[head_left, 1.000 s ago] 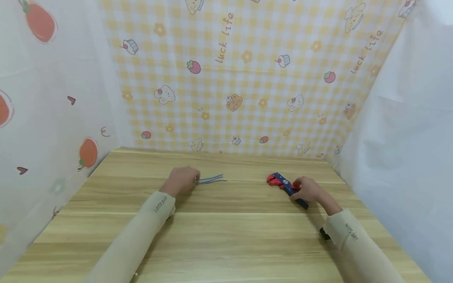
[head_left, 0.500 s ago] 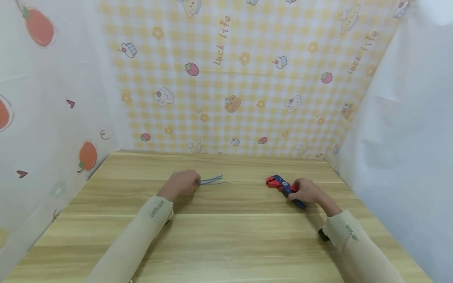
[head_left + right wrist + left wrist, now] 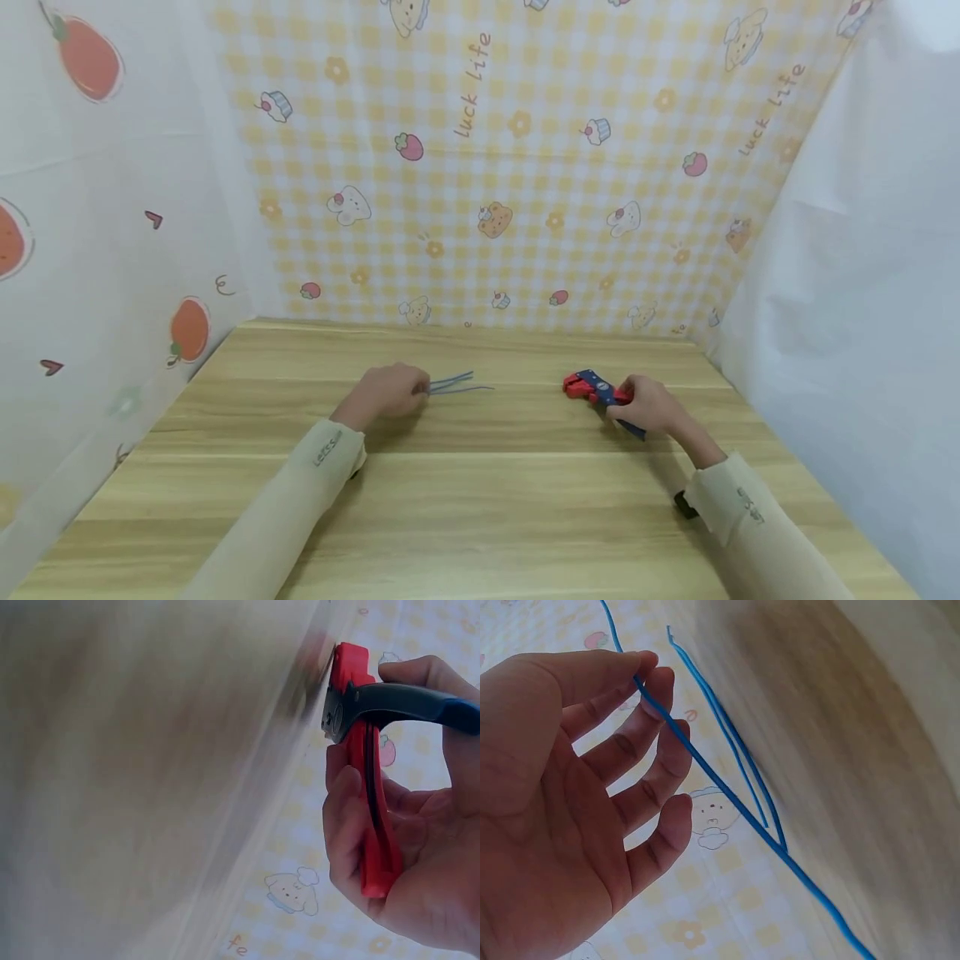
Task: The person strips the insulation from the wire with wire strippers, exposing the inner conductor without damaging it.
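Wire shifted; cloth: "luck life".

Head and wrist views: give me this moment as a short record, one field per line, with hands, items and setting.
Left hand: the left hand pinches a blue wire at thumb and fingertips
Right hand: the right hand grips a red and dark blue hand tool
Other items: more blue strands beside the pinched wire
Wire and tool: apart, not touching
Surface: wood-grain table
Backdrop: yellow-checked cartoon sheet
Clothing: cream sleeves
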`<action>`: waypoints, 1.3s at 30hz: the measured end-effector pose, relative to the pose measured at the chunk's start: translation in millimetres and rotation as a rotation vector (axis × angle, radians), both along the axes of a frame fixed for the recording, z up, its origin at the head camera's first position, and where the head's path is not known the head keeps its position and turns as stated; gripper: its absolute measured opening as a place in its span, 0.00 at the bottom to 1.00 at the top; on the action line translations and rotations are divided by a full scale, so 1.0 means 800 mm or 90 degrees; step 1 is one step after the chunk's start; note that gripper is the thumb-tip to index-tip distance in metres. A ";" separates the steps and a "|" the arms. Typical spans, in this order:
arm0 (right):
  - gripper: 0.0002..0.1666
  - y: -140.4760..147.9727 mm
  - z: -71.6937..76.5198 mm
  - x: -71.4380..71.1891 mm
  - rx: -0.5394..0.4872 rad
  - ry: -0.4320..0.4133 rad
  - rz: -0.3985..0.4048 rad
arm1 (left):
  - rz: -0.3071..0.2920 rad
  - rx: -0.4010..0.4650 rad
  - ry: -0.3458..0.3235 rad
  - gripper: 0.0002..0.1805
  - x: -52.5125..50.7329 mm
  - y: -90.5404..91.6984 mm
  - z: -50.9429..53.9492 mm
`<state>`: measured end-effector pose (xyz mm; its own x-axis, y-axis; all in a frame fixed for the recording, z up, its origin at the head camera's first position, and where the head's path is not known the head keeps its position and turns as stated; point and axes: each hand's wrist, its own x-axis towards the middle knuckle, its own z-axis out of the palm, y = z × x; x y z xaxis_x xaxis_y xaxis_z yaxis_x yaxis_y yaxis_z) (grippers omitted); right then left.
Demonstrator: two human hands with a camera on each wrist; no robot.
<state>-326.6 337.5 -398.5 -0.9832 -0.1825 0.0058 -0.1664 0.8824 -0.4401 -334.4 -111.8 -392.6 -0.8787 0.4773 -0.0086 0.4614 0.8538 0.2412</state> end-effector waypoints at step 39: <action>0.27 -0.066 0.019 0.029 -0.046 0.071 0.034 | -0.022 0.079 -0.020 0.09 0.020 0.012 0.013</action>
<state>-303.2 284.8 -383.3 -0.9646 -0.2296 0.1300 -0.2638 0.8379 -0.4778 -318.2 -102.4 -382.5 -0.8619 0.5065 0.0255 0.4808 0.8000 0.3591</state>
